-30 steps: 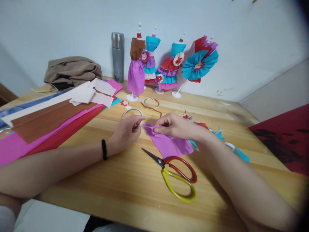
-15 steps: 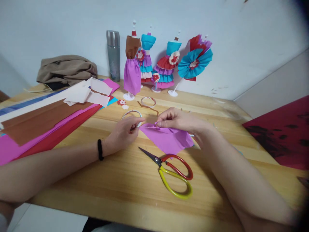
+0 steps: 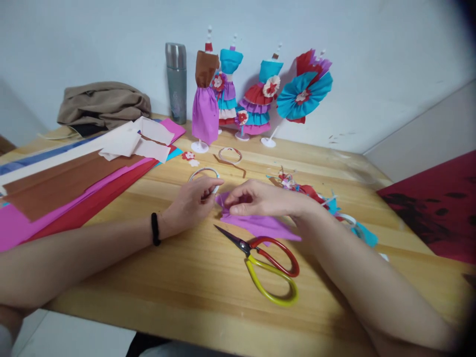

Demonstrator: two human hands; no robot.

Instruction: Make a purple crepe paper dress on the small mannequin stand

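A piece of purple crepe paper (image 3: 260,225) lies on the table under my hands, with small folds along its left end. My left hand (image 3: 191,201) is closed at that left end, thumb and forefinger together on the paper's edge. Just right of it my right hand (image 3: 256,199) arches over the paper, its thumb and curled fingers at the folded edge. A white ring (image 3: 204,171), partly covered, sits behind my left hand. Scissors (image 3: 243,246) with one red and one yellow handle lie in front of the paper, blades pointing left.
Several dressed mannequins (image 3: 206,109) stand along the wall beside a grey flask (image 3: 176,87). Paper sheets (image 3: 74,181) and a brown cloth (image 3: 104,106) lie left. Flower cutouts (image 3: 189,157) and another ring (image 3: 230,155) lie behind my hands; coloured scraps (image 3: 366,235) lie right.
My right hand has moved a little left, closer to my left hand. The purple paper has dropped flatter, and its left end is more bunched. The scraps at right have come into view.
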